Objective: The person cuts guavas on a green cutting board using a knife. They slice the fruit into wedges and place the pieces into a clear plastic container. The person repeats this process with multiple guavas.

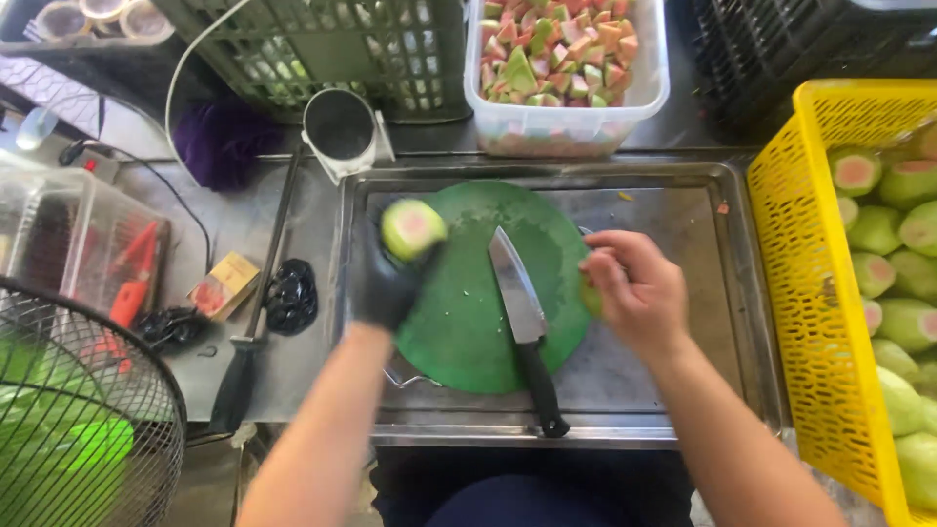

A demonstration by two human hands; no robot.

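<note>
My left hand (pixel 390 283), in a black glove, holds a cut guava (pixel 412 227) with pink flesh over the left edge of the round green cutting board (pixel 468 332). My right hand (pixel 634 288), bare, is closed around a small green fruit piece (pixel 590 296) at the board's right edge. A knife (pixel 522 322) with a black handle lies on the board between my hands, with its tip pointing away from me. The board rests in a metal tray (pixel 703 224).
A clear tub (pixel 566 122) of cut guava chunks stands behind the tray. A yellow crate (pixel 810 293) of guavas is at the right. A metal cup (pixel 339 127), a sharpening steel (pixel 249 332), a clear box (pixel 68 234) and a wire fan guard (pixel 88 410) are at the left.
</note>
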